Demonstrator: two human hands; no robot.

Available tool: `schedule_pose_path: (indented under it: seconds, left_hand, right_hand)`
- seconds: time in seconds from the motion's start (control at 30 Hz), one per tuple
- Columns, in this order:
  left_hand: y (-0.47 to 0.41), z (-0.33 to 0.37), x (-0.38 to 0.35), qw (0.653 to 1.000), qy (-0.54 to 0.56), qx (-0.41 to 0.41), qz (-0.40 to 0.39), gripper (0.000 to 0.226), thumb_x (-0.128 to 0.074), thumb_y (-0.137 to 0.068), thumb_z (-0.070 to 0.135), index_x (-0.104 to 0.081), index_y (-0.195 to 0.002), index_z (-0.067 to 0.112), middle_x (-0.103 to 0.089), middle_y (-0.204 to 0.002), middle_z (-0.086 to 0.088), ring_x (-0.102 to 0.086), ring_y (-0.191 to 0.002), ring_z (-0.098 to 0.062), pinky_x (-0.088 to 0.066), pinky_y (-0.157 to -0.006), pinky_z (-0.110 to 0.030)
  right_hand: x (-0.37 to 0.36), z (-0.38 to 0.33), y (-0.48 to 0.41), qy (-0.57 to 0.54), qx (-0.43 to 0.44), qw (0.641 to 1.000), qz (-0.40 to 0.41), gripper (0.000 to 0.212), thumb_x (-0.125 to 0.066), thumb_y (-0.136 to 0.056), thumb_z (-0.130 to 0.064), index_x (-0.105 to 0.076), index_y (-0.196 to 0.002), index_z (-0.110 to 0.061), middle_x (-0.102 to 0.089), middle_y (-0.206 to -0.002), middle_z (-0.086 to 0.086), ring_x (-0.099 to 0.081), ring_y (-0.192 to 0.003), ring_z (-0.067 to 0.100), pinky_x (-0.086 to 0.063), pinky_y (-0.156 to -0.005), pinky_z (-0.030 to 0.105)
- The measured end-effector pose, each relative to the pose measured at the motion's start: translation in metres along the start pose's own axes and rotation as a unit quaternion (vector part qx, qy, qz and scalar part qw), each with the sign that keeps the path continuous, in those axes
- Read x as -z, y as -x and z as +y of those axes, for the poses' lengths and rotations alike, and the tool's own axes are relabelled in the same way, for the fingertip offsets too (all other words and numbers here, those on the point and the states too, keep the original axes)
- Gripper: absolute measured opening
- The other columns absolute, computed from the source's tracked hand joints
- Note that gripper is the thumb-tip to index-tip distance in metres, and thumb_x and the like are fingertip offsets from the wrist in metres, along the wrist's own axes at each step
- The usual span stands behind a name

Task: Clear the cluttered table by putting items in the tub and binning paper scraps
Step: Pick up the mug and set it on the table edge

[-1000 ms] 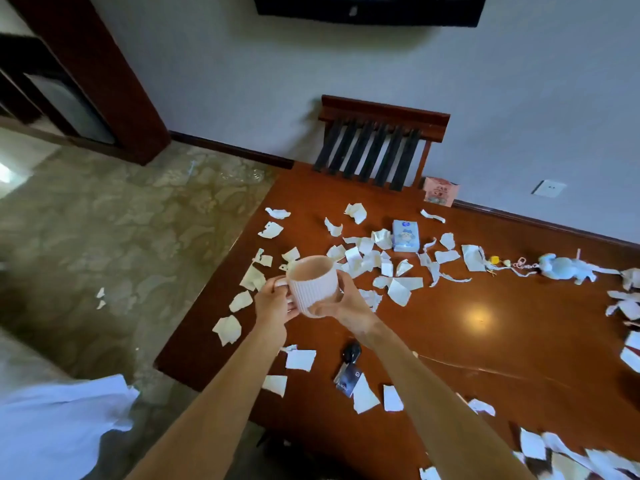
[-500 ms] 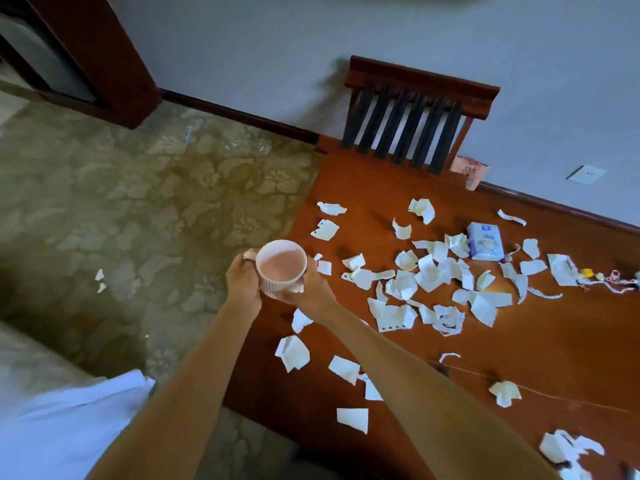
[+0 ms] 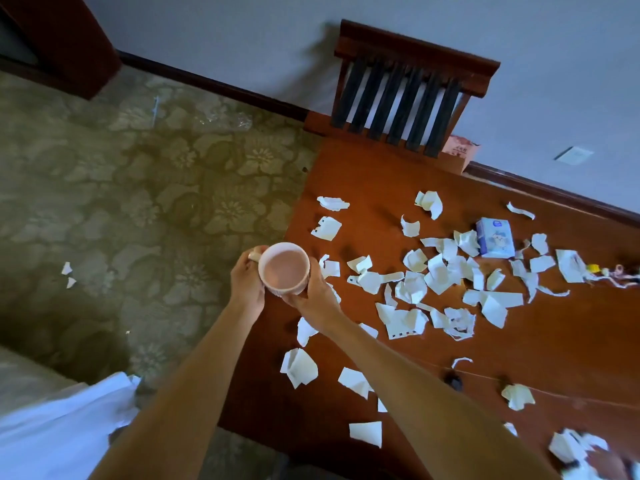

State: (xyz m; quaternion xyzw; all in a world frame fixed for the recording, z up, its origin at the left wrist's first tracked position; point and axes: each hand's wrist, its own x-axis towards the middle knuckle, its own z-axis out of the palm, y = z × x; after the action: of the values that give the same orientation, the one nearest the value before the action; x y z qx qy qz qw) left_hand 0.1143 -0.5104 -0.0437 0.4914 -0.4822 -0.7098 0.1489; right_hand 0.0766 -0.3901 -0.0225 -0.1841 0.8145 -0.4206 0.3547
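Both grips clasp the mug [image 3: 284, 270], left hand [image 3: 246, 285] and right hand [image 3: 318, 296]; it has moved leftward to the surface [image 3: 363, 174] edge, likely tub-bound.

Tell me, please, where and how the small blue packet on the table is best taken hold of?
Probably from above, pinching the small blue packet across its two long sides. It lies flat on the table, so nothing can slip underneath, and its narrow width is easy to span. Paper scraps crowd its left edge, so fingers should land carefully there.
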Motion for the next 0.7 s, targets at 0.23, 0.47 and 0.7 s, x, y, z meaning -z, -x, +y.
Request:
schedule_pose_path:
  seconds: [0.23, 0.47, 0.7]
  left_hand:
    - [0.011, -0.009, -0.028, 0.997, -0.071, 0.014, -0.031, 0.015, -0.050, -0.095, 0.016, -0.062, -0.105, 0.014, -0.063, -0.102, -0.003, -0.059, -0.096, -0.021, -0.050, -0.076, -0.031]
    - [0.023, -0.009, -0.035, 0.995, -0.090, 0.019, -0.046, 0.026, -0.046, -0.096, 0.010, -0.057, -0.119, 0.008, -0.061, -0.115, -0.009, -0.058, -0.104, -0.025, -0.049, -0.087, -0.038]
    - [0.039, 0.011, -0.037, 0.980, -0.190, -0.006, 0.060, 0.037, -0.032, -0.100, 0.008, -0.053, -0.130, 0.010, -0.054, -0.134, -0.011, -0.050, -0.124, -0.028, -0.040, -0.108, -0.041]
  right_hand:
    - [0.015, 0.023, 0.010, 0.035, -0.012, 0.997, 0.072, 0.081, -0.073, -0.079, -0.032, -0.024, -0.141, -0.015, -0.046, -0.138, 0.004, -0.049, -0.125, 0.019, -0.046, -0.098, 0.031]
    - [0.023, 0.025, 0.018, 0.050, -0.017, 0.996, 0.071, 0.079, -0.073, -0.079, -0.029, -0.026, -0.141, -0.014, -0.046, -0.138, 0.005, -0.048, -0.126, 0.021, -0.046, -0.100, 0.033]
    - [0.046, 0.023, 0.033, 0.068, -0.056, 0.994, 0.063, 0.066, -0.060, -0.090, -0.018, -0.023, -0.144, -0.020, -0.044, -0.144, 0.003, -0.047, -0.130, 0.026, -0.046, -0.101, 0.038]
